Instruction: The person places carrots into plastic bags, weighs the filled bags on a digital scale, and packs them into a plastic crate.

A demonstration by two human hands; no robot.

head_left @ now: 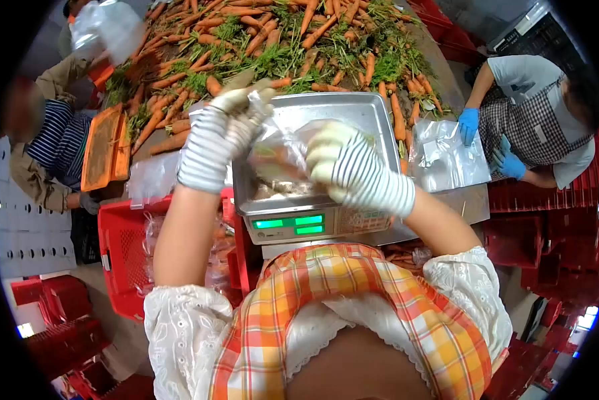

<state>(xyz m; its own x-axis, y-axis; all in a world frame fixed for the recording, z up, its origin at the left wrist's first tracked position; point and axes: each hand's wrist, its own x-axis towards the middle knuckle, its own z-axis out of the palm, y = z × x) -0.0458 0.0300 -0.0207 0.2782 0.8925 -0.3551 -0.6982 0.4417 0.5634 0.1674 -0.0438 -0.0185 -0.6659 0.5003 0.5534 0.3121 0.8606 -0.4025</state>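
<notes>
Over the metal pan of a weighing scale, both hands in striped gloves hold a clear plastic bag between them. My left hand has its fingers closed on the bag's upper left part, with some motion blur. My right hand grips the bag's right side, fingers bent around the plastic. Something orange and green shows blurred inside or behind the bag; its outline cannot be made out. Green digits glow on the scale's display below the pan.
Loose carrots with green tops cover the table ahead. A red crate with bagged carrots stands lower left, an orange tray left. Plastic bags lie right, near a co-worker's blue-gloved hands. Another co-worker is left.
</notes>
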